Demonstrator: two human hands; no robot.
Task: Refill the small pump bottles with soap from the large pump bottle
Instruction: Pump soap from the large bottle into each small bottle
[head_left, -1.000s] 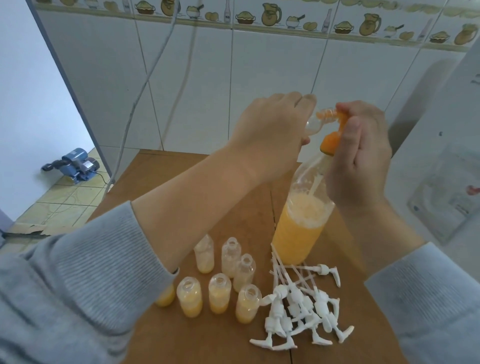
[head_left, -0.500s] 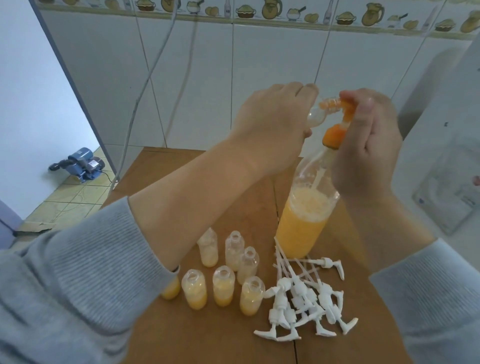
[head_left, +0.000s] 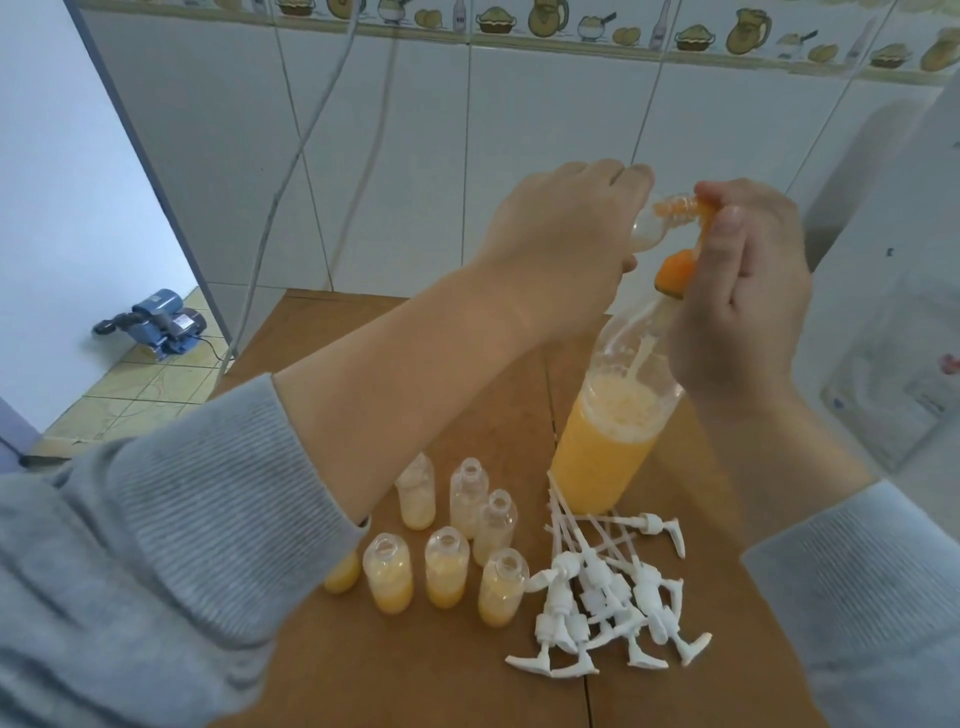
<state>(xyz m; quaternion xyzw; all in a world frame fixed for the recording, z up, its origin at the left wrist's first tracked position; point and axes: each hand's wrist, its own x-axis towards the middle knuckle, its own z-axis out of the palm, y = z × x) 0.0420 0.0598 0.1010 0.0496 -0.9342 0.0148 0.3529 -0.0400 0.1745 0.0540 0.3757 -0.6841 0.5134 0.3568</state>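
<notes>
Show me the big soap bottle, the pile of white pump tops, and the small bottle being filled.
large pump bottle (head_left: 602, 457): head view, on its orange-filled lower body.
white pump tops (head_left: 608, 608): head view, middle of the pile.
small bottle (head_left: 655, 224): head view, clear shoulder beside the left hand.

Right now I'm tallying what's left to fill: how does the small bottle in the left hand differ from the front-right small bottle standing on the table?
The held small bottle lies tilted, mouth against the orange pump nozzle; the front-right small bottle stands upright. The held one looks nearly empty; the standing one is roughly half full of orange soap. The left hand grips the held one; nothing touches the other. Both are clear and capless.
</notes>
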